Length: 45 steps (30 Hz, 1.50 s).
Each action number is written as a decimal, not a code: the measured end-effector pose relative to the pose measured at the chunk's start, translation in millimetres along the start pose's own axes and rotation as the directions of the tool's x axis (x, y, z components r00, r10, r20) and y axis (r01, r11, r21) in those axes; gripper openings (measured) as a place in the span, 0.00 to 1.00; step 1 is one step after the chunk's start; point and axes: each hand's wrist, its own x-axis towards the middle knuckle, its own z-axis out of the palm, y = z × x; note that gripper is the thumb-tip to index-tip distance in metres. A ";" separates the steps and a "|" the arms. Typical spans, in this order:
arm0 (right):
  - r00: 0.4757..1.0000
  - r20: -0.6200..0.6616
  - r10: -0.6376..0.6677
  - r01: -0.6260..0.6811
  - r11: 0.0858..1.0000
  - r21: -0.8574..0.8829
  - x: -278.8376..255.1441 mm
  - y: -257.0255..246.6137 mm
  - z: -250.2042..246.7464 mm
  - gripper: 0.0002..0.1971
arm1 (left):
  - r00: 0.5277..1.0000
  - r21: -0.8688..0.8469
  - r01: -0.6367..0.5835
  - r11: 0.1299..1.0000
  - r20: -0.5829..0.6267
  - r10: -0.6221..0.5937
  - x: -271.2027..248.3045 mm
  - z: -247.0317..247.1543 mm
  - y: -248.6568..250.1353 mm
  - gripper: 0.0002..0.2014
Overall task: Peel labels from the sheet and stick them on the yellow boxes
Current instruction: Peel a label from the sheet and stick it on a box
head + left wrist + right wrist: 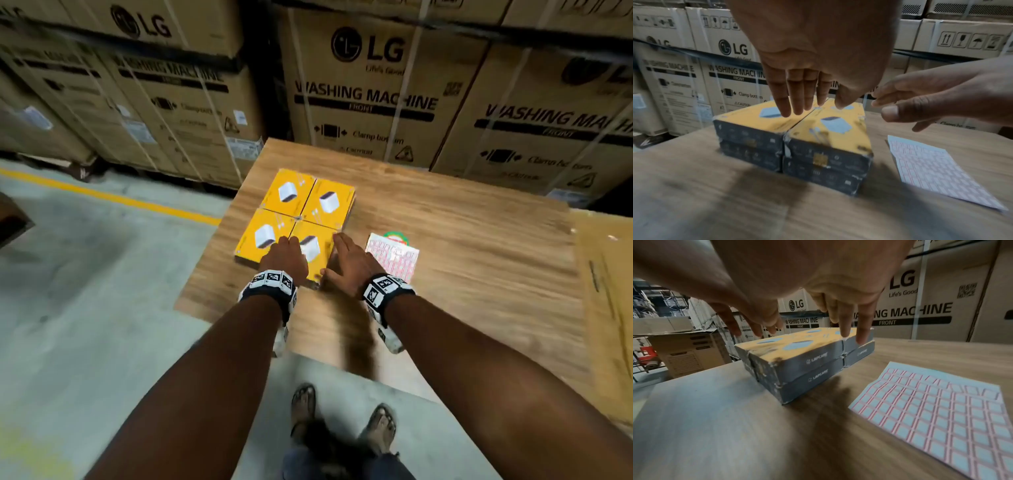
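Several yellow boxes [298,219] with a white charger picture stand in a two-by-two block on the wooden table [462,257]; the wrist views show them stacked two high, with dark sides [818,164]. My left hand [287,247] hovers flat over the near boxes, fingers straight [797,100], holding nothing. My right hand [344,251] is at the right edge of the near right box, with straight fingertips [861,337] touching the top edge. The label sheet [394,258], a grid of pink-edged labels [937,415], lies flat just right of the boxes.
Large LG washing machine cartons [370,89] wall off the far side of the table. The table's left edge [209,260] drops to a concrete floor with a yellow line [113,197]. Brown cardboard [606,291] lies at the right. My sandalled feet [342,414] stand at the near edge.
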 end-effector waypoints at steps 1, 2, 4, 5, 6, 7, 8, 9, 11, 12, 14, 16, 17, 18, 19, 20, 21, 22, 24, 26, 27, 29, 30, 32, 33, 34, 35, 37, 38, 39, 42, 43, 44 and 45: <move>1.000 0.024 0.003 -0.004 1.000 0.028 1.8 -1.1 5.7 0.48 | 1.000 -0.015 0.013 1.000 0.020 -0.012 -1.1 1.4 -2.3 0.17; 0.999 0.048 0.007 -0.009 0.999 0.043 3.1 -2.8 10.2 0.49 | 1.000 -0.026 0.018 1.000 0.022 -0.017 1.0 7.5 -6.7 0.16; 0.996 0.089 0.000 -0.006 0.998 0.067 4.0 -6.3 19.3 0.49 | 1.000 -0.012 0.011 1.000 0.012 -0.011 2.0 19.3 -15.2 0.16; 0.995 0.102 -0.012 0.004 0.996 0.084 5.4 -7.2 23.6 0.49 | 1.000 -0.019 0.016 1.000 0.008 -0.016 1.0 22.3 -16.7 0.16; 0.994 0.111 -0.022 0.011 0.995 0.100 5.4 -9.6 26.1 0.48 | 1.000 -0.022 0.021 1.000 -0.005 -0.021 0.5 26.0 -17.5 0.15; 0.993 0.117 -0.020 0.006 0.993 0.116 6.6 -10.6 29.2 0.48 | 0.999 -0.018 0.031 0.999 -0.018 -0.031 -0.2 27.4 -17.4 0.15; 0.993 0.119 -0.010 -0.005 0.991 0.130 7.5 -11.1 30.6 0.48 | 0.997 -0.010 0.056 0.998 -0.044 -0.056 -0.6 28.2 -16.9 0.15; 0.993 0.118 0.014 -0.033 0.987 0.155 8.5 -11.9 33.0 0.49 | 0.995 -0.013 0.084 0.996 -0.049 -0.084 -1.7 29.0 -16.9 0.15; 0.993 0.103 0.063 -0.085 0.972 0.219 10.6 -15.5 37.7 0.51 | 0.992 -0.033 0.109 0.993 -0.062 -0.111 -1.6 31.3 -17.6 0.15; 0.992 0.084 0.091 -0.110 0.959 0.262 11.9 -16.5 39.9 0.53 | 0.991 -0.063 0.116 0.991 -0.062 -0.119 -0.1 32.7 -17.4 0.16; 0.984 0.050 0.171 -0.178 0.920 0.350 14.4 -19.0 41.2 0.56 | 0.985 -0.137 0.162 0.977 -0.031 -0.168 2.9 32.8 -16.2 0.18; 0.964 0.058 0.258 -0.257 0.860 0.442 15.2 -21.6 38.7 0.56 | 0.969 -0.209 0.246 0.947 0.017 -0.248 4.4 28.7 -11.0 0.20; 0.954 0.072 0.292 -0.291 0.833 0.470 15.9 -22.5 37.2 0.56 | 0.957 -0.250 0.288 0.924 0.040 -0.287 4.6 25.5 -8.6 0.20; 0.946 0.083 0.313 -0.312 0.814 0.490 17.1 -23.8 36.5 0.57 | 0.944 -0.283 0.327 0.902 0.068 -0.322 5.4 23.2 -8.1 0.20; 0.940 0.093 0.328 -0.329 0.799 0.504 17.4 -24.4 35.0 0.58 | 0.935 -0.312 0.354 0.882 0.100 -0.340 6.4 21.2 -8.4 0.20; 0.938 0.098 0.334 -0.334 0.785 0.522 18.0 -25.6 34.7 0.59 | 0.926 -0.334 0.377 0.864 0.142 -0.349 8.6 20.4 -11.4 0.19; 0.936 0.100 0.338 -0.338 0.778 0.529 18.2 -26.1 34.6 0.60 | 0.920 -0.351 0.391 0.851 0.184 -0.346 10.0 20.3 -14.2 0.18; 0.936 0.093 0.340 -0.335 0.777 0.533 18.0 -25.3 34.8 0.61 | 0.911 -0.372 0.407 0.834 0.227 -0.343 11.6 21.6 -16.0 0.18; 0.939 0.066 0.338 -0.321 0.788 0.525 15.5 -22.7 35.4 0.63 | 0.893 -0.410 0.443 0.797 0.279 -0.353 11.2 24.8 -15.7 0.23; 0.946 0.017 0.324 -0.289 0.816 0.501 13.0 -20.4 36.1 0.63 | 0.887 -0.457 0.462 0.760 0.250 -0.389 7.7 29.0 -10.6 0.28; 0.950 -0.011 0.312 -0.268 0.833 0.484 11.9 -19.0 36.3 0.62 | 0.889 -0.495 0.456 0.739 0.211 -0.407 4.5 30.3 -5.2 0.29; 0.953 -0.073 0.295 -0.229 0.855 0.466 10.3 -17.4 35.1 0.57 | 0.898 -0.588 0.405 0.700 0.113 -0.424 -1.7 33.2 4.4 0.29; 0.952 -0.110 0.284 -0.205 0.865 0.458 9.4 -16.7 34.3 0.53 | 0.900 -0.632 0.371 0.680 0.064 -0.431 -3.6 35.1 7.4 0.28; 0.951 -0.172 0.256 -0.156 0.880 0.449 6.9 -11.6 30.0 0.44 | 0.897 -0.701 0.284 0.654 -0.046 -0.439 -6.6 36.0 14.9 0.23; 0.950 -0.190 0.247 -0.134 0.876 0.464 5.5 -8.3 27.4 0.40 | 0.890 -0.724 0.232 0.650 -0.112 -0.442 -7.5 35.0 18.6 0.21; 0.948 -0.213 0.237 -0.108 0.868 0.485 3.7 -3.6 23.2 0.38 | 0.879 -0.744 0.168 0.647 -0.184 -0.440 -7.2 34.0 23.7 0.19; 0.944 -0.242 0.224 -0.076 0.861 0.503 1.8 0.2 18.9 0.37 | 0.863 -0.767 0.088 0.636 -0.260 -0.433 -8.6 30.7 29.7 0.18; 0.923 -0.329 0.197 0.006 0.849 0.528 -3.0 7.4 8.1 0.34 | 0.825 -0.792 -0.085 0.604 -0.396 -0.403 -11.1 23.1 44.9 0.17; 0.911 -0.370 0.183 0.049 0.841 0.539 -5.1 9.9 2.8 0.32 | 0.811 -0.789 -0.152 0.595 -0.443 -0.381 -12.0 19.7 51.6 0.16; 0.898 -0.404 0.175 0.085 0.832 0.549 -8.0 13.8 -2.5 0.30 | 0.805 -0.780 -0.203 0.592 -0.478 -0.353 -12.5 16.9 59.3 0.16; 0.873 -0.463 0.155 0.146 0.822 0.551 -15.6 25.6 -15.7 0.28 | 0.792 -0.722 -0.327 0.610 -0.562 -0.240 -10.6 13.1 76.0 0.13; 0.867 -0.474 0.155 0.153 0.822 0.549 -17.5 29.7 -19.2 0.29 | 0.789 -0.707 -0.366 0.606 -0.581 -0.201 -9.5 12.7 80.3 0.11; 0.859 -0.486 0.161 0.157 0.821 0.549 -19.4 36.1 -23.0 0.29 | 0.792 -0.702 -0.397 0.592 -0.588 -0.166 -7.6 12.9 85.9 0.10; 0.852 -0.497 0.166 0.155 0.826 0.542 -21.0 41.7 -26.9 0.29 | 0.800 -0.703 -0.416 0.577 -0.585 -0.135 -5.8 11.3 90.7 0.10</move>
